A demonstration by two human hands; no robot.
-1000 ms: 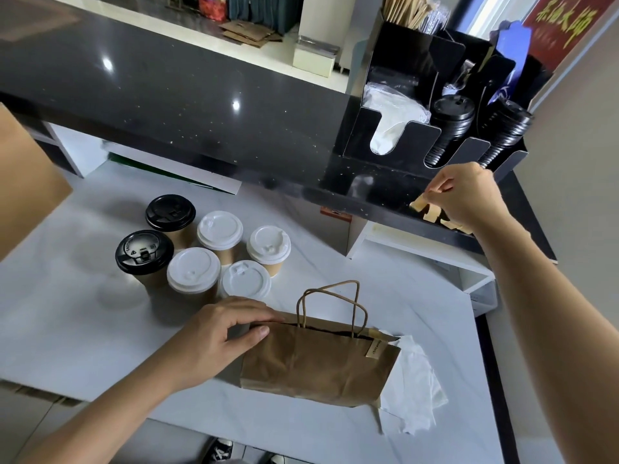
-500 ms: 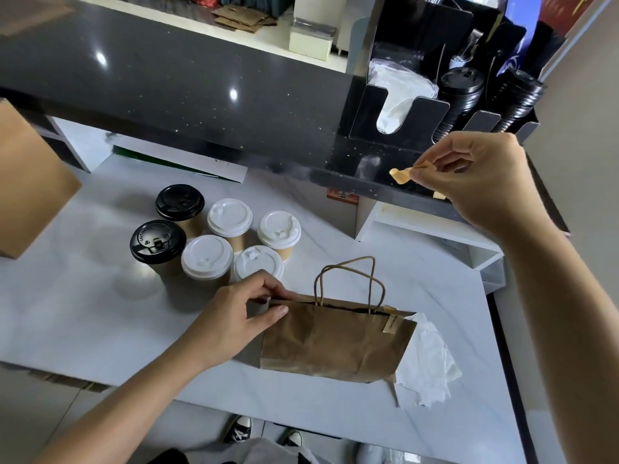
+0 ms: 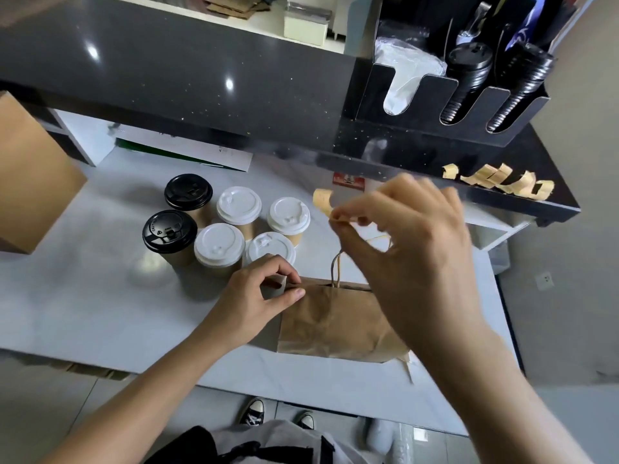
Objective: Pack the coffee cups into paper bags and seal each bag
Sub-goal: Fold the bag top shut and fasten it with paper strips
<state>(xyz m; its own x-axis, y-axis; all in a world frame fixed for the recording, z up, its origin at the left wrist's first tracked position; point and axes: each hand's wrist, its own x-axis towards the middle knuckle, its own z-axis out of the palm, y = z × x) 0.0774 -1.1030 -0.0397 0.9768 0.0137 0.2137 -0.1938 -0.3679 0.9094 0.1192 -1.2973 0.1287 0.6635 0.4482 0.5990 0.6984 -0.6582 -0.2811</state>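
A brown paper bag (image 3: pixel 335 316) with twisted paper handles stands upright on the white tabletop (image 3: pixel 83 306), its top folded closed. Just behind it to the left, six lidded kraft coffee cups (image 3: pixel 219 244) stand clustered, two with black lids, four with white. A tan tape strip (image 3: pixel 322 201) curls above the bag.

Left of bag: six lidded cups (image 3: pixel 227 226) stand clustered, touching the left hand (image 3: pixel 258 296).
Above bag: right hand (image 3: pixel 412 249) with a tape strip (image 3: pixel 323 202) hangs over the paper bag (image 3: pixel 328 323).
Behind: dark counter ledge (image 3: pixel 201 78) overhangs the white table (image 3: pixel 83 313).
Open room: bare tabletop left of the cups.
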